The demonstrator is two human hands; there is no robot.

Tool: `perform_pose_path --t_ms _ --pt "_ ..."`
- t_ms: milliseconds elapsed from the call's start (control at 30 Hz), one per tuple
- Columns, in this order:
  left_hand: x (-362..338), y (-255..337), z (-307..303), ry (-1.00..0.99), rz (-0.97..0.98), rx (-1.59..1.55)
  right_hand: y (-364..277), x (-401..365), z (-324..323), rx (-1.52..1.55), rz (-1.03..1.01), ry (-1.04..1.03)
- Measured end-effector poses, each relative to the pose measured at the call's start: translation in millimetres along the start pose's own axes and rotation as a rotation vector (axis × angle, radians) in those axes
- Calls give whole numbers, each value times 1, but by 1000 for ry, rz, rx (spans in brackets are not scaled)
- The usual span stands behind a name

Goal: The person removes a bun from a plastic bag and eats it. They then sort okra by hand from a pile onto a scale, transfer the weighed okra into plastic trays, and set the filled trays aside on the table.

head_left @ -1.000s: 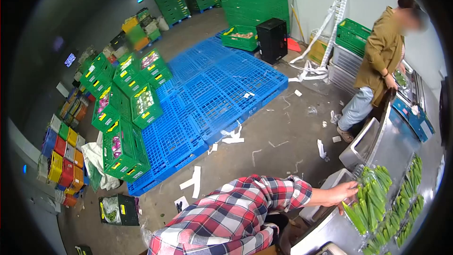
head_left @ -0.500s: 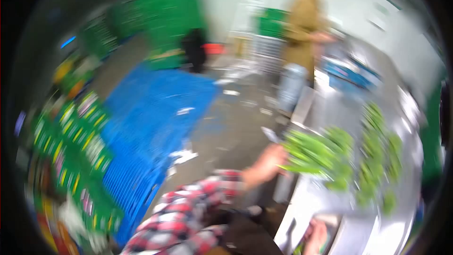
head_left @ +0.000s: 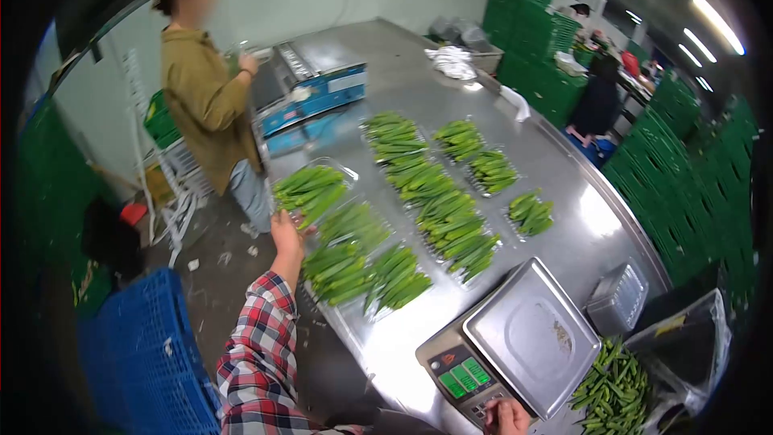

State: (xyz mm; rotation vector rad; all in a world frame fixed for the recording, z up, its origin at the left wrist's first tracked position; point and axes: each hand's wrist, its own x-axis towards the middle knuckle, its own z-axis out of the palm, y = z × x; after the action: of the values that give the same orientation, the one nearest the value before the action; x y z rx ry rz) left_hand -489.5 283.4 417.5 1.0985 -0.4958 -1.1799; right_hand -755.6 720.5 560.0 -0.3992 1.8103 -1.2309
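Note:
My left hand (head_left: 287, 234) is closed on the near-left edge of a clear plastic tray of green pods (head_left: 310, 192), which look like okra. That tray is at the left edge of the steel table, beside more filled trays (head_left: 346, 225). My right hand (head_left: 507, 416) is at the bottom of the view by the keypad of a digital scale (head_left: 535, 338), its fingers curled and nothing visible in them. The scale's pan holds only a small brownish mark or residue. Right of it lies a heap of loose green pods (head_left: 613, 391).
Rows of filled trays (head_left: 435, 201) cover the table's middle. Farther back is a blue-sided machine (head_left: 314, 93), with a co-worker (head_left: 205, 105) standing at it. Empty clear trays (head_left: 620, 294) are stacked right of the scale. Green crates (head_left: 676, 185) line the right side; a blue pallet (head_left: 145, 346) is lower left.
My view has swung right, bringing the scale and loose pods into sight. My left hand stays on a tray of pods at the table edge; my right hand is now beside the scale.

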Motion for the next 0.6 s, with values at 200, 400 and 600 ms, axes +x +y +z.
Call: perform_pose_path --t_ms 200,400,600 --pt "90 -51 35 82 -133 -16 13 6 -20 119 6 210" --pt "130 -62 26 -2 -305 106 0 22 -21 36 2 231" --pt "44 -23 53 86 491 861 -3 48 -11 206 -29 119"
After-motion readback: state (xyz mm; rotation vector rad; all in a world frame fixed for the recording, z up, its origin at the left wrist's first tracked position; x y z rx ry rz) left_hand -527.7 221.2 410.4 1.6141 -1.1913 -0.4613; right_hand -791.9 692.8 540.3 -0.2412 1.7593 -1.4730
